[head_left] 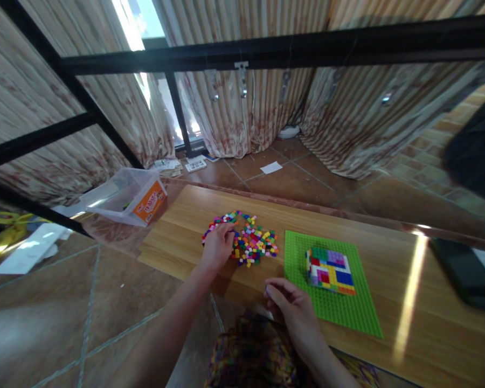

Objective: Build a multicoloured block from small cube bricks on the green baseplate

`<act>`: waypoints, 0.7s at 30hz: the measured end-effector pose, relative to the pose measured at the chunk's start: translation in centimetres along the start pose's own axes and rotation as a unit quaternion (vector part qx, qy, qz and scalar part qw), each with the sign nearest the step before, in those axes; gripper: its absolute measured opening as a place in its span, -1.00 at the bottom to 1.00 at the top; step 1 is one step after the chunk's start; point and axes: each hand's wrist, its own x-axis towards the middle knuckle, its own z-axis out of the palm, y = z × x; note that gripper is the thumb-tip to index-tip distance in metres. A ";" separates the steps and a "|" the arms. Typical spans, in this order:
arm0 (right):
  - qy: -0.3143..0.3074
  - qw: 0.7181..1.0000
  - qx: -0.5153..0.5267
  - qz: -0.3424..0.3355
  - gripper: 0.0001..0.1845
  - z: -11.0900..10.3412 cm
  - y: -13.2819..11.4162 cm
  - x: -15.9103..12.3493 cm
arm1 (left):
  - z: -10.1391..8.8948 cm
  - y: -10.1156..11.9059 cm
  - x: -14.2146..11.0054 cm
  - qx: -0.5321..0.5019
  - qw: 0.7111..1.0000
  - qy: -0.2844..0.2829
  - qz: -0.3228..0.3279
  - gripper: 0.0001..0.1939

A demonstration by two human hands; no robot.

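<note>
"Patterned cloth [253, 353] lies nearest us. What's beyond it, starting from the main thing?"

"A built block of small coloured bricks [331, 271], sitting on the green baseplate [358, 302], inside its edges. Call that baseplate our landmark."

"And the loose bricks [253, 245]?"

"Spread in a heap to the left of the baseplate, on the wooden counter [388, 253] that carries both."

"How are the hands?"

"The left hand [219, 245] is well left of the baseplate, over the heap's left part, fingers bent and fairly narrow. I can't tell whether it has a brick. The right hand [293, 310] is by the baseplate's near left corner, thumb and forefinger drawn close together. Something tiny and bluish shows at the tips, maybe a brick, but it's too small to be sure."

"Which step is in hand, would you judge?"

"Fingering single bricks among the loose ones, I'd say. Lifting one calls for a light fingertip pinch that doesn't scatter its neighbours."

"Anything farther out?"

"A dark flat object [464, 275] to the right of the baseplate, and a clear plastic box [119, 196] with an orange label [150, 202], far to its left, past the heap. Beyond the baseplate, a white sheet [271, 167] lies on the tiled floor [307, 180]."
</note>
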 end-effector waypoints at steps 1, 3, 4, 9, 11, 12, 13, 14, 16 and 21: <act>-0.002 1.000 0.002 0.002 -0.54 0.0 0.1 0.0 | 0.1 0.0 0.4 0.003 1.000 0.000 -0.008 -0.75; -0.011 1.000 0.009 0.008 -0.54 -0.1 0.1 0.0 | 0.2 -0.1 1.0 0.012 1.000 0.001 -0.019 -0.71; -0.017 1.000 0.012 0.010 -0.54 -0.2 0.2 -0.1 | 0.2 -0.2 1.1 0.020 1.000 -0.001 -0.018 -0.70; -0.027 0.999 0.016 0.017 -0.51 -0.3 -0.3 -0.6 | -0.4 -0.5 1.1 0.080 0.994 -0.038 0.062 -0.71; -0.026 0.999 0.022 0.022 -0.51 -0.4 -0.6 -0.8 | -0.7 -0.3 1.2 0.109 0.988 -0.062 0.092 -0.73; -0.027 0.999 0.025 0.020 -0.51 -0.5 -0.7 -0.9 | -0.9 -0.2 1.3 0.122 0.984 -0.076 0.103 -0.74; -0.031 0.999 0.027 0.015 -0.52 -0.6 -0.8 -1.0 | -1.0 0.0 1.5 0.133 0.981 -0.090 0.112 -0.74; -0.036 0.999 0.027 0.007 -0.54 -0.8 -0.9 -1.1 | -1.2 0.1 1.8 0.142 0.977 -0.105 0.118 -0.74; -0.048 0.998 0.026 -0.010 -0.57 -1.1 -1.1 -1.4 | -1.5 0.5 2.4 0.158 0.971 -0.135 0.122 -0.74; -0.039 0.997 0.002 -0.072 -0.63 -2.9 -2.4 -2.3 | -1.7 0.9 3.9 0.188 0.955 -0.189 0.129 -0.76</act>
